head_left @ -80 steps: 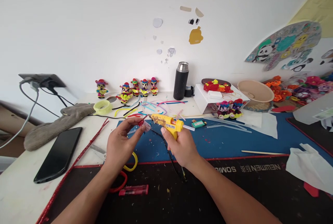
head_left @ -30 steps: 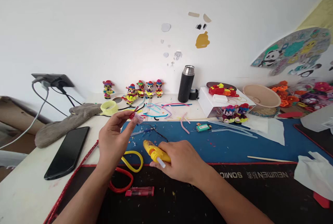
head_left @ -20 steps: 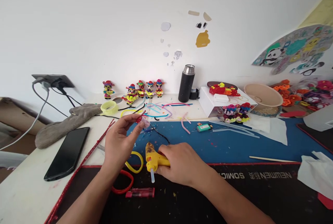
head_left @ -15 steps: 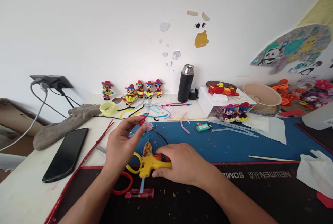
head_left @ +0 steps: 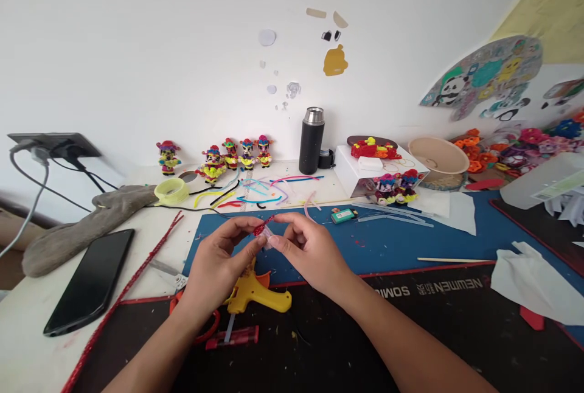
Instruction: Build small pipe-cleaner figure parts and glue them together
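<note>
A small piece of sparkly red pipe cleaner with a pale pink part (head_left: 263, 231) is pinched between both hands above the blue mat. My left hand (head_left: 213, 262) closes on its left side with thumb and fingers. The fingertips of my right hand (head_left: 314, 253) grip it from the right. Below them, a yellow hot glue gun (head_left: 269, 299) lies on the black mat with a clear glue stick (head_left: 230, 325) in its back end; its nozzle is mostly hidden. Scissors with a red handle (head_left: 207, 332) are partly covered by my left forearm.
Long red pipe cleaners (head_left: 123, 289) and a phone (head_left: 91, 280) lie at left. Several pipe-cleaner dolls (head_left: 213, 165), a yellow tape roll (head_left: 171, 191) and a black thermos (head_left: 312, 140) stand near the wall. A white box (head_left: 349, 174), a bowl (head_left: 438, 156) and tissue (head_left: 538, 283) are at right.
My right hand has let go of the glue gun, which now rests on the mat, and has joined my left hand at the red and pink piece. The view has shifted slightly right.
</note>
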{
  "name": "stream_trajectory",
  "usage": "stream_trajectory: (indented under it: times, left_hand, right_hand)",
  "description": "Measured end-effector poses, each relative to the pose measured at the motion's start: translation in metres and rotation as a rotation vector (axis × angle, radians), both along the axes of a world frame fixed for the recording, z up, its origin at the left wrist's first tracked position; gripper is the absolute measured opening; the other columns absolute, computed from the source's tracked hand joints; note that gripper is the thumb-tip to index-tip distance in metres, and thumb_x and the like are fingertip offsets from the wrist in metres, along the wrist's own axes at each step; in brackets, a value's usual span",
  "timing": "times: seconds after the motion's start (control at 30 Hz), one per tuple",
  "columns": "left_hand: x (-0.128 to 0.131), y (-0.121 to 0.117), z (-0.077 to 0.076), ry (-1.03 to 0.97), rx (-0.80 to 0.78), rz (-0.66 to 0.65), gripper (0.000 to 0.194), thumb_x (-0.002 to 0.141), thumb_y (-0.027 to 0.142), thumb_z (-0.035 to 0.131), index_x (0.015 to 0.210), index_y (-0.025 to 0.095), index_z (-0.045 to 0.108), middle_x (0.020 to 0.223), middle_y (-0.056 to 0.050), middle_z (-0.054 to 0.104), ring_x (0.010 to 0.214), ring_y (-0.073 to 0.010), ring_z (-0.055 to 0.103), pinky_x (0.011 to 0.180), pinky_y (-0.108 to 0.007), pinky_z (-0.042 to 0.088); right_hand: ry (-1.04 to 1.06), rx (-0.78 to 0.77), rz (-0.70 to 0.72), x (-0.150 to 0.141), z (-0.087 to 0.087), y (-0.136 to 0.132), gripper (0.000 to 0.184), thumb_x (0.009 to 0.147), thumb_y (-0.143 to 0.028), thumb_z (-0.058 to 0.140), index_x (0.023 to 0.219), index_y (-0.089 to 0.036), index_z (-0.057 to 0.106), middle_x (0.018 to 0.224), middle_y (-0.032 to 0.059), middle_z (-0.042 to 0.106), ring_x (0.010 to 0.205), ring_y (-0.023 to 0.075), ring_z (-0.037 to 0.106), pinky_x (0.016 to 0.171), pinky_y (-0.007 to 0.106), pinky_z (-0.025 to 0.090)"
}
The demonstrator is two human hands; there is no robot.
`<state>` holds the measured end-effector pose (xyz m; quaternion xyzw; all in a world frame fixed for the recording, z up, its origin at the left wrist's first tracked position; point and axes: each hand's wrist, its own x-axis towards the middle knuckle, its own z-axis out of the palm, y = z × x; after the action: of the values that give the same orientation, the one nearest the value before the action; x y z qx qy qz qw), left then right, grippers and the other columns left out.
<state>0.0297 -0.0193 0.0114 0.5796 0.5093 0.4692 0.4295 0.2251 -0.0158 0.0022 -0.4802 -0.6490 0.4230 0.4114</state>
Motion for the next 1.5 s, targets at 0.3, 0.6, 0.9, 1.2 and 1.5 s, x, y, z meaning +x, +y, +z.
stream_trajectory:
  times: [0.3,0.6,0.9,1.2,1.5]
  left_hand:
    - [0.0015,-0.0007,-0.0017,-0.026,-0.017,-0.041,0.039,0.080,0.052,0.086,0.102,0.022,0.076,0.101,-0.008,0.080,0.098,-0.0280,0.075,0.086,-0.037,0.062]
    - [0.0034,-0.0012,0.0014,-0.041,-0.034,-0.055,0.039,0.080,0.054,0.085,0.101,0.022,0.075,0.100,-0.009,0.081,0.094,-0.0285,0.076,0.077,-0.035,0.062]
    - [0.0034,-0.0017,0.0023,-0.001,-0.050,-0.036,0.044,0.078,0.059,0.085,0.101,0.023,0.076,0.096,-0.010,0.081,0.092,-0.0302,0.076,0.070,-0.035,0.061]
    - [0.0051,-0.0012,0.0012,-0.055,-0.077,-0.034,0.045,0.074,0.057,0.089,0.099,0.022,0.076,0.099,-0.010,0.081,0.092,-0.0291,0.075,0.069,-0.033,0.060]
    - [0.0076,-0.0008,0.0024,-0.077,-0.091,-0.041,0.048,0.074,0.056,0.089,0.103,0.021,0.073,0.100,-0.010,0.080,0.093,-0.0279,0.076,0.073,-0.034,0.060]
  right_hand:
    - [0.007,0.082,-0.013,-0.0047,-0.0046,-0.0038,0.032,0.095,-0.040,0.071,0.121,-0.021,0.072,0.072,-0.0042,0.063,0.062,0.0139,0.057,0.062,0.028,0.043]
    - [0.091,0.008,0.016,-0.0053,-0.0018,-0.0035,0.033,0.094,-0.043,0.072,0.117,-0.020,0.070,0.070,-0.0054,0.059,0.060,0.0127,0.055,0.058,0.026,0.041]
    - [0.160,-0.041,0.045,-0.0061,-0.0008,-0.0027,0.031,0.094,-0.043,0.072,0.114,-0.020,0.067,0.067,-0.0064,0.059,0.058,0.0123,0.053,0.056,0.025,0.039]
    - [0.116,0.007,0.046,-0.0057,-0.0022,-0.0024,0.027,0.095,-0.041,0.070,0.112,-0.020,0.068,0.066,-0.0070,0.056,0.058,0.0122,0.051,0.057,0.025,0.038]
    - [-0.036,0.139,0.030,-0.0048,-0.0078,-0.0032,0.025,0.100,-0.042,0.065,0.115,-0.022,0.069,0.062,-0.0078,0.051,0.056,0.0123,0.049,0.056,0.026,0.034]
